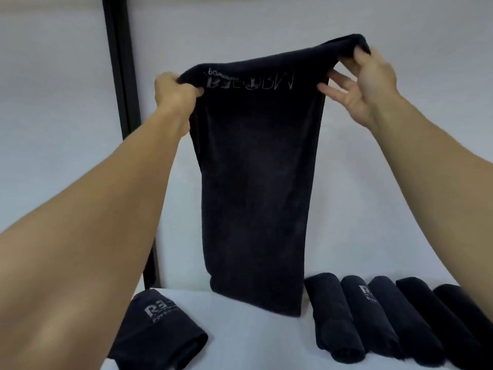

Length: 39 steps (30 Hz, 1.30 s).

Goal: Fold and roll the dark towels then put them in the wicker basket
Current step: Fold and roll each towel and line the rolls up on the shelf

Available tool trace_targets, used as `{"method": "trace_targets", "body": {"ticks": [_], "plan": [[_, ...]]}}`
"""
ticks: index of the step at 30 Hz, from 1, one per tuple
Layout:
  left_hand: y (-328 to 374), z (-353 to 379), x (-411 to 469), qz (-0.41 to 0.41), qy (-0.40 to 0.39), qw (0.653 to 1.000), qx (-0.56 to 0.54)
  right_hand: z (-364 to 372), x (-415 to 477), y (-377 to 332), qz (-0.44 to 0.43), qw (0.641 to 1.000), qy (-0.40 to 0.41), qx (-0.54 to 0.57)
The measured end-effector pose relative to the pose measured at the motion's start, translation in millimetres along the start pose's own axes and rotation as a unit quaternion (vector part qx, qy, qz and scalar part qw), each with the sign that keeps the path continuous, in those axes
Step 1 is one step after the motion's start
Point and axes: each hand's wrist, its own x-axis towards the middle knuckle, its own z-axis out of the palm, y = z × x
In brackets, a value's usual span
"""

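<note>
I hold a dark towel (256, 182) up in the air, folded lengthwise and hanging down, with pale upside-down lettering near its top edge. My left hand (174, 94) grips the top left corner in a fist. My right hand (362, 78) pinches the top right corner between thumb and forefinger, its other fingers spread loose. The towel's lower end hangs just above the white table (253, 343). Several rolled dark towels (381, 316) lie side by side at the lower right. One more rolled dark towel (160, 327) with a grey logo lies at the lower left. No wicker basket is in view.
A black vertical post (120, 76) stands at the left against a white wall (266, 22). The white table stretches between the left roll and the row of rolls on the right.
</note>
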Motion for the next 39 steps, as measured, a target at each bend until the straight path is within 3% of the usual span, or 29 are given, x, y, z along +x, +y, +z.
{"method": "trace_targets", "body": {"ticks": [5,10,14,19,23,27,32,34,37,39], "plan": [[43,-40,-39,0.004,-0.024,0.987,-0.157,13,-50,-47,-0.042,0.999,0.010,-0.018],[59,-96,-117,0.020,-0.100,0.978,-0.180,14,-130,-74,-0.054,0.989,0.040,-0.131],[33,-147,-175,-0.045,-0.143,0.974,-0.169,1,-195,-71,-0.041,0.967,0.055,-0.244],[-41,-191,-231,-0.186,-0.221,0.948,-0.135,-30,-266,-24,0.095,0.957,0.006,-0.275],[-101,-195,-250,-0.276,-0.201,0.931,-0.130,-56,-286,30,0.215,0.928,0.006,-0.304],[-150,-180,-236,-0.308,-0.175,0.928,-0.112,-71,-266,88,0.285,0.917,0.021,-0.277],[-213,-152,-201,-0.307,-0.160,0.938,-0.034,-79,-228,172,0.320,0.911,0.037,-0.256],[-242,-147,-197,-0.291,-0.174,0.938,0.073,-79,-224,205,0.322,0.902,0.022,-0.287],[-274,-148,-209,-0.221,-0.228,0.899,0.300,-83,-242,246,0.337,0.859,-0.039,-0.383],[-281,-149,-227,-0.140,-0.261,0.880,0.370,-87,-270,266,0.361,0.810,-0.105,-0.450]]}}
